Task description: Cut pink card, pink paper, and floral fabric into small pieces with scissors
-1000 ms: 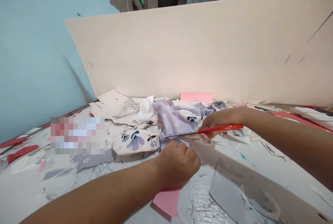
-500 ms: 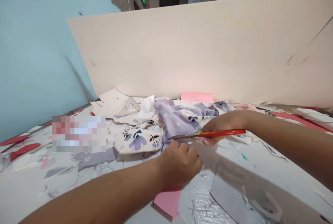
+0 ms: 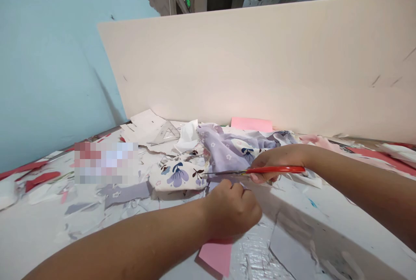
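In my right hand [image 3: 276, 161] is a pair of scissors with red handles [image 3: 276, 169]. Their blades point left and lie across the near edge of the lilac flowered fabric [image 3: 224, 154]. My left hand [image 3: 234, 208] is closed in a fist just below the blades, where the fabric's near edge runs to it; the fingertips are hidden. To the left of the blade tips lies white fabric with blue and purple flowers [image 3: 182, 176], bunched up and touching the lilac part. A pink paper piece [image 3: 217, 258] lies partly under my left wrist.
A tall cream board [image 3: 243, 67] stands behind the table, beside a blue wall [image 3: 48, 54]. Paper and cloth scraps are strewn around, with a clear set square [image 3: 169, 132], a pink sheet [image 3: 251, 124] and red strips [image 3: 42, 180]. One patch at left is blurred out.
The whole view has shifted slightly, so things sit a little further right. The scissor blades look more closed than before, and both hands keep their hold.
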The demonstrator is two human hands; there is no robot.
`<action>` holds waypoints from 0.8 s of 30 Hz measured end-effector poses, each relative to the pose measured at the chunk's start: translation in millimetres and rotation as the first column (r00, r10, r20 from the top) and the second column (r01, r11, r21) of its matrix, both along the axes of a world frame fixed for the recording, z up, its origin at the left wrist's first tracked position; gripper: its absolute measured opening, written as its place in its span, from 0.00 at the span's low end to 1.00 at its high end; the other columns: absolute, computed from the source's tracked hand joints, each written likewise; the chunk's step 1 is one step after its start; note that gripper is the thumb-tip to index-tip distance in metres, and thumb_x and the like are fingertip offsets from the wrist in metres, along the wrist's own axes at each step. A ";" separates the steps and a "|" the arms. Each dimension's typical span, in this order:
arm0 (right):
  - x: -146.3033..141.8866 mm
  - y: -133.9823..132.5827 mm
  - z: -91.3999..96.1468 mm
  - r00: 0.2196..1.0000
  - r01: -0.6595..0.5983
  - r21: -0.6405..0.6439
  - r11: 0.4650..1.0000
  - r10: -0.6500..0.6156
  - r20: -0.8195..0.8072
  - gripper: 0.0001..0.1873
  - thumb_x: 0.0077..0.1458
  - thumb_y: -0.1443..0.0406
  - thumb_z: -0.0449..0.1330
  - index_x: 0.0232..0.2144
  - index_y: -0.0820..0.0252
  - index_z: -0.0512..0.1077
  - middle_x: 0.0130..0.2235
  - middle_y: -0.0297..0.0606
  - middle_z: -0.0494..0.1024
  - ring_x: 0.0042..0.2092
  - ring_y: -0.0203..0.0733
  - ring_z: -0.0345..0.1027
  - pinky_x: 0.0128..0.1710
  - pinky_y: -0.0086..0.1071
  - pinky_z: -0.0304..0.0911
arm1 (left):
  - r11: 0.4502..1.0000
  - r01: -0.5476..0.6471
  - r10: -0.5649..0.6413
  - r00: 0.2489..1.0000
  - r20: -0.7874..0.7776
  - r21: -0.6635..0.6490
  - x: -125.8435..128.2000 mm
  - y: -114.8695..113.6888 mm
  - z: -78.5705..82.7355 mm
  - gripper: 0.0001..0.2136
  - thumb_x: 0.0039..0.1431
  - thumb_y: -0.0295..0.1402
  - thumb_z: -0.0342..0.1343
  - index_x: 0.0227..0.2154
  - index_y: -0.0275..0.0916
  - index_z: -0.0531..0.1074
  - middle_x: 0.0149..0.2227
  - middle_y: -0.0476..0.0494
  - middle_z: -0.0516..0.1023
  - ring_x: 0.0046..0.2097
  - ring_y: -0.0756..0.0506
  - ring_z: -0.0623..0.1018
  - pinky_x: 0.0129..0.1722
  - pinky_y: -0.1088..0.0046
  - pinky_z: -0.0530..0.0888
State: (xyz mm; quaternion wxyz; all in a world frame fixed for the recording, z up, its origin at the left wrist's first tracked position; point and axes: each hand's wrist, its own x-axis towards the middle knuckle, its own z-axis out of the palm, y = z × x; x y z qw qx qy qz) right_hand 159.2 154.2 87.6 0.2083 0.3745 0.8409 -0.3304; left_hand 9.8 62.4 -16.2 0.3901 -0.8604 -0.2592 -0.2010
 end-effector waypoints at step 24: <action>8.0 -4.2 -8.4 0.997 -0.071 0.066 0.995 0.071 -0.002 0.18 0.44 0.49 0.53 0.28 0.58 0.68 0.23 0.31 0.62 0.25 0.34 0.56 0.26 0.28 0.54 | 0.997 -0.005 0.003 1.000 -0.015 -0.075 -2.0 1.0 0.4 0.06 0.51 0.22 0.42 0.22 0.36 0.58 0.20 0.47 0.63 0.21 0.51 0.64 0.19 0.74 0.53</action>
